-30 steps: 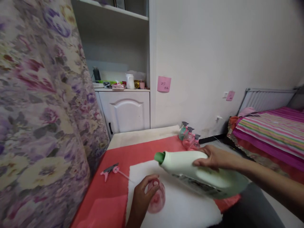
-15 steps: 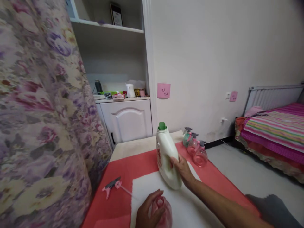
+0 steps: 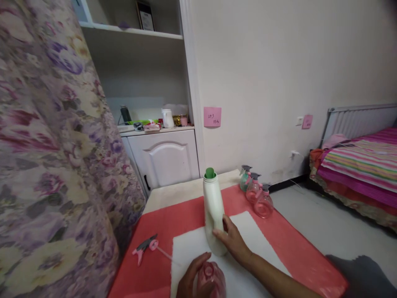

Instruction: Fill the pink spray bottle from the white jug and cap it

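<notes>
My right hand (image 3: 233, 240) grips the handle of a pale green detergent jug (image 3: 212, 207), which stands upright with its cap off and a green spout showing in its mouth. At the bottom of the view my left hand (image 3: 192, 278) is wrapped round a pink see-through spray bottle (image 3: 214, 276), its neck open at the top. The bottle is just in front of the jug's base, over the white sheet (image 3: 248, 231). To the left lies a pink and grey spray head (image 3: 146, 247), its thin tube reaching onto the white sheet.
Three spray bottles with their heads on, one green (image 3: 244, 182) and two pink (image 3: 263, 205), stand along the table's right edge. A red cloth (image 3: 186, 215) covers the table. A floral curtain (image 3: 62, 165) hangs at left; a bed (image 3: 356, 165) stands at right.
The jug has turned so that its handle faces me, and its mouth sits slightly lower. My right hand moved with it, slightly left and down. My left hand stays on the bottle.
</notes>
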A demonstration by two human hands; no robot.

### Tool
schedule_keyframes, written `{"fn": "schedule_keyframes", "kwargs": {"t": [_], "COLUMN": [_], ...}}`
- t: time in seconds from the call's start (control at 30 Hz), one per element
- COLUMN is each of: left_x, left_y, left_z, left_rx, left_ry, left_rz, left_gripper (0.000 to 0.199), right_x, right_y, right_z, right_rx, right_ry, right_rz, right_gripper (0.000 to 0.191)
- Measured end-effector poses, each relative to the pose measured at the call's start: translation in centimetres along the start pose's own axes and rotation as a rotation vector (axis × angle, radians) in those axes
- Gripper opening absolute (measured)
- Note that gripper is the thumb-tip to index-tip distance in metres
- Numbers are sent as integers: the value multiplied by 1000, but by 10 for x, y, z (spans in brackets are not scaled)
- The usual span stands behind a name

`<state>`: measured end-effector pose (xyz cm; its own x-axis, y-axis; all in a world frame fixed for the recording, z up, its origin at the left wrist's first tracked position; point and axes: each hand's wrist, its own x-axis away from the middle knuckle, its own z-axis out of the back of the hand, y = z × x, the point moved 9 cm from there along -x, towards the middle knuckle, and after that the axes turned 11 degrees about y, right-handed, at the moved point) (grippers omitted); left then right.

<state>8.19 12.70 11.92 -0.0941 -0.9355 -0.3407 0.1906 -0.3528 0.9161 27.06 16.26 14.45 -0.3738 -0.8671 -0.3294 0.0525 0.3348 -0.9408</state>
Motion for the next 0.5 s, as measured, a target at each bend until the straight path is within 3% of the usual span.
{"fn": "schedule_keyframes", "kwargs": {"t": [0.07, 0.17, 0.23, 0.33, 0.43, 0.5], "left_x": [1, 2, 3, 5, 10, 20], "left_y": [-11, -28, -31, -26, -24, -27], "left_z": [5, 15, 27, 44, 53, 59], "left_rx": [63, 180, 227, 224, 77, -132], "left_ry": [42, 99, 179, 297, 333, 350], "left_rz": [76, 215, 275, 333, 301, 178], "left_gripper": [56, 58, 56, 56, 54, 50], "right_x": [12, 42, 67, 99, 118, 125], "right_y": [-5, -7, 0, 15, 30, 38], "right_z": [21, 54, 71, 91, 103, 107], "right_rx": [44, 95, 206, 313, 375, 387], "right_ry": [-5, -56, -148, -220, -247, -253], "right_rz": [2, -16, -35, -33, 5, 29], "right_gripper": [45, 36, 26, 28, 30, 30]}}
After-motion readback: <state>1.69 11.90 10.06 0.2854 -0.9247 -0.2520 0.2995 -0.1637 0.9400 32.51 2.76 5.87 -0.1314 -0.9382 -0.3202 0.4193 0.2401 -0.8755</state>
